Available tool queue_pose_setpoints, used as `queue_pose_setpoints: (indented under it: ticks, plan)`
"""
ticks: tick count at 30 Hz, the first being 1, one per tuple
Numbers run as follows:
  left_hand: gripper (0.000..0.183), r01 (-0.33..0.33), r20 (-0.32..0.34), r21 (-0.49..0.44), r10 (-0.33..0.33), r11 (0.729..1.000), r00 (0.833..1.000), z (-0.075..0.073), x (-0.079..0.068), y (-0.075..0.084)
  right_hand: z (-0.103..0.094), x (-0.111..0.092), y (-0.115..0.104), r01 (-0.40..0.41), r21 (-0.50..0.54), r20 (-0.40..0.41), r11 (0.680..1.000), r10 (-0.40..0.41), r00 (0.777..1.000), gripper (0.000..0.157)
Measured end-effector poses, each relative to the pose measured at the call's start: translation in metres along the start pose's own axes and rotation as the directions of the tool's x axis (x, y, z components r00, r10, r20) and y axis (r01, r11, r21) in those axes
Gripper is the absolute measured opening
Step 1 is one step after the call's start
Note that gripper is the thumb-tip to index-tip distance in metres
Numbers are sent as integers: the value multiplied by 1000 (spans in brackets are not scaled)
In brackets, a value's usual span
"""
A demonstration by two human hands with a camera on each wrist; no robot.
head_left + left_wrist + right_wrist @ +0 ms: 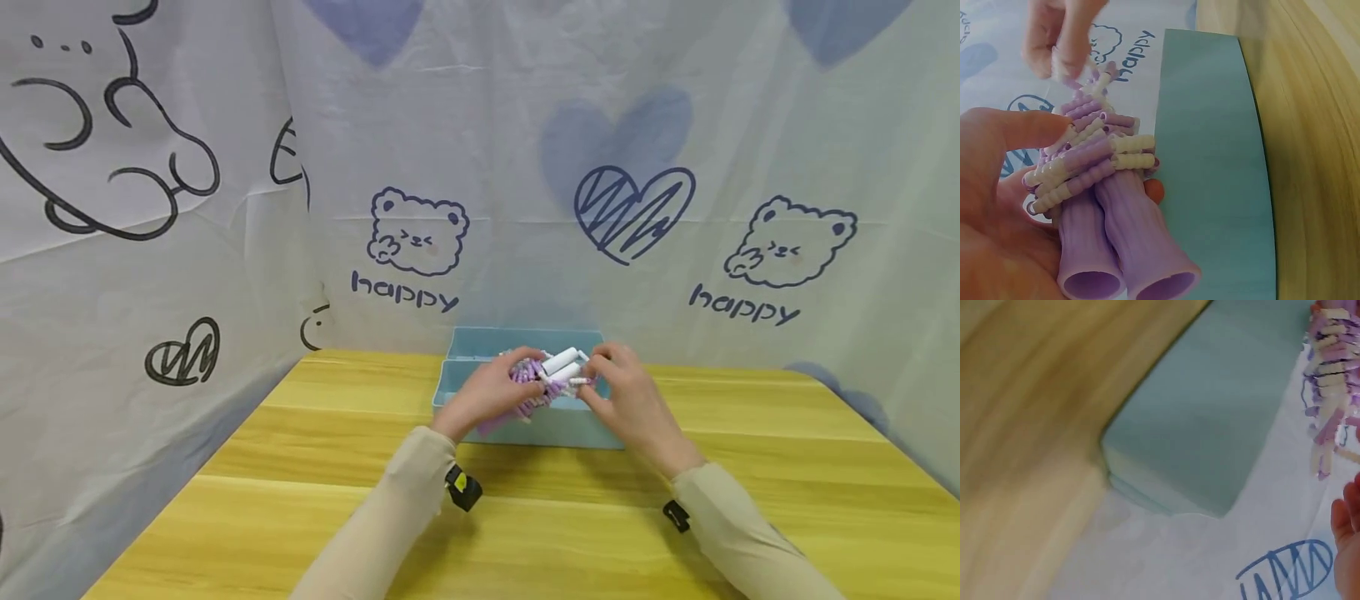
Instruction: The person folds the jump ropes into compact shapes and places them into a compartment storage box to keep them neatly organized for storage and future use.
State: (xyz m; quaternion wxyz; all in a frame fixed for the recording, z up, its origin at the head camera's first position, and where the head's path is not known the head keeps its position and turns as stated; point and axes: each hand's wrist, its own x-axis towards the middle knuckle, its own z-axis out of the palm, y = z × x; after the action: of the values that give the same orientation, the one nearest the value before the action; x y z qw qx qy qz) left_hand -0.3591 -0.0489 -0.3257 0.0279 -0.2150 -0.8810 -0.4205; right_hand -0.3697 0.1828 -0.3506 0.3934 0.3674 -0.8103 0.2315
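A beaded jump rope in lilac and white is bundled around its two handles. Its lilac handles flare at hollow ends in the left wrist view; white tubular parts show in the head view. My left hand grips the bundle, thumb across the beads. At the far end, my right hand pinches a bit of the beaded rope; its fingers are only partly in the right wrist view. Beneath and behind the bundle stands a pale blue box.
The box rests near the back of the yellow wood-grain table, and its raised back panel stands by the curtain. White printed cloth hangs behind and at the left.
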Motion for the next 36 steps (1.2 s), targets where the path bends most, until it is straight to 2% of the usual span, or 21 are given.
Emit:
queue_pose_setpoints:
  ticks: [2, 4, 5, 6, 8, 10, 12, 14, 16, 18, 19, 20, 21, 22, 23, 24, 26, 30, 33, 34, 36]
  plan:
    - [46, 0, 1, -49, 1, 999, 1000, -1, 0, 0, -1, 1, -3, -25, 69, -9, 997, 26, 1000, 21]
    - [45, -3, 8, -99, 4, 995, 1000, -3, 0, -2, -1, 2, -7, -127, 178, 1, 976, 129, 992, 18]
    - [44, -4, 14, -118, 5, 993, 1000, -4, 1, -2, 0, 2, -9, -206, 253, 13, 945, 209, 978, 17]
    - [44, -4, 20, -131, 7, 991, 1000, -4, 1, -2, -1, 3, -11, -289, 332, 32, 898, 296, 955, 17]
    - [44, -18, 31, -130, 22, 991, 999, -5, 2, -1, -3, 5, -15, -452, 464, 84, 762, 471, 878, 20]
    - [46, -39, 43, -104, 44, 994, 998, -6, 3, 1, -8, 9, -19, -549, 580, 137, 601, 593, 794, 26]
    - [48, -75, 55, -53, 78, 996, 995, -7, 3, 3, -13, 13, -21, -587, 675, 199, 447, 656, 728, 27]
    - [51, -106, 69, -5, 106, 994, 992, -8, 3, 4, -19, 17, -21, -579, 764, 268, 284, 677, 685, 27]
    - [52, -122, 78, 15, 120, 992, 990, -8, 3, 6, -24, 20, -20, -530, 841, 340, 108, 656, 674, 28]
    - [52, -123, 76, 1, 123, 992, 990, -7, 4, 6, -29, 21, -18, -470, 881, 401, -55, 615, 679, 30]
    - [52, -115, 72, -29, 117, 993, 991, -6, 4, 7, -31, 22, -16, -440, 890, 418, -117, 592, 689, 30]
    - [51, -107, 61, -54, 110, 993, 992, -5, 4, 7, -32, 22, -16, -416, 895, 429, -163, 572, 699, 29]
    - [50, -99, 46, -71, 102, 993, 994, -4, 4, 7, -34, 22, -15, -396, 898, 433, -194, 554, 711, 28]
    - [50, -91, 26, -87, 93, 992, 995, -3, 4, 7, -34, 23, -15, -386, 901, 428, -196, 545, 721, 27]
    - [49, -86, 6, -100, 87, 991, 996, -2, 4, 7, -35, 23, -15, -385, 907, 412, -170, 541, 733, 26]
    - [48, -80, -13, -104, 79, 991, 997, -1, 4, 6, -35, 23, -17, -395, 912, 388, -110, 541, 746, 26]
    - [46, -69, -57, -92, 64, 993, 996, 0, 5, 5, -34, 24, -24, -421, 906, 333, 42, 541, 772, 23]
    - [45, -56, -119, -111, 43, 992, 992, -2, 7, 0, -29, 27, -41, -464, 777, 230, 426, 494, 838, 23]
    - [46, -42, -147, -137, 22, 990, 989, -6, 8, -2, -25, 26, -52, -452, 630, 221, 632, 413, 884, 23]
    - [46, -38, -152, -148, 15, 988, 988, -7, 8, -3, -23, 25, -55, -439, 576, 222, 690, 385, 896, 23]
    - [45, -27, -161, -180, -3, 983, 987, -9, 9, -3, -19, 23, -60, -396, 496, 226, 772, 325, 918, 24]
